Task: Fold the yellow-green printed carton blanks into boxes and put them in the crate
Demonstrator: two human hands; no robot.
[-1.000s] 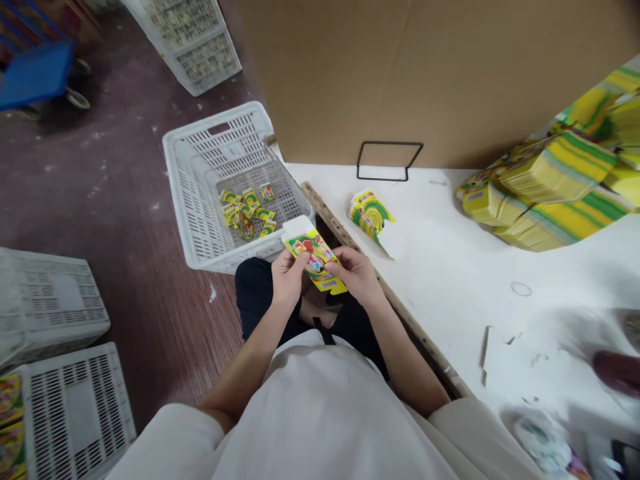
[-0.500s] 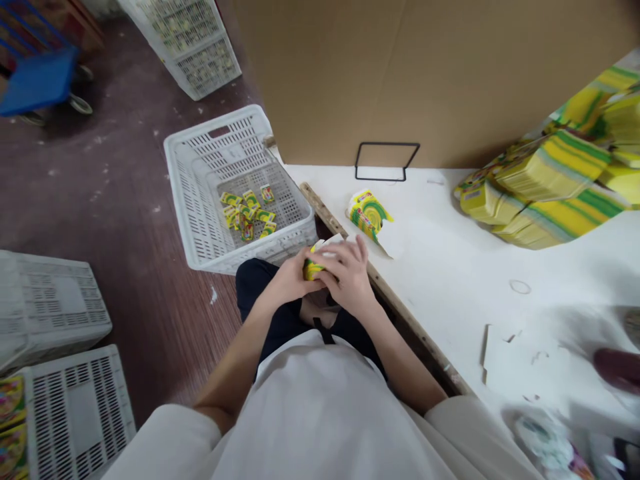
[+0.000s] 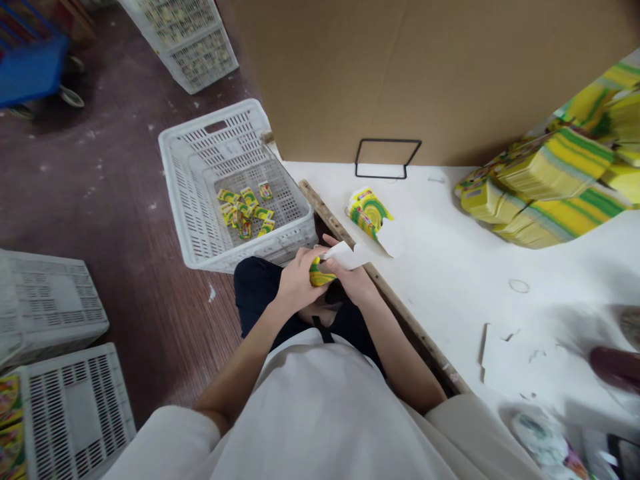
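Above my lap, my left hand (image 3: 300,277) is closed around a small yellow and green cardboard box (image 3: 320,275). White inner flaps of the box stand up on its right side. My right hand (image 3: 354,277) grips those flaps between thumb and fingers. A flattened yellow and green carton (image 3: 369,212) lies on the white table just beyond my right hand. To the left, a white plastic crate (image 3: 187,207) holds several small yellow boxes (image 3: 249,208) on its bottom.
Bundles of flat yellow cartons (image 3: 545,187) lie on the white table (image 3: 450,287) at right, near a black wire frame (image 3: 388,159) and a tall cardboard sheet (image 3: 400,80). More crates (image 3: 75,407) and a blue trolley (image 3: 33,70) stand on the floor at left.
My right hand has turned and shifted, and the box's white flaps now show more openly between my hands. The left hand keeps its hold. The view has moved slightly.
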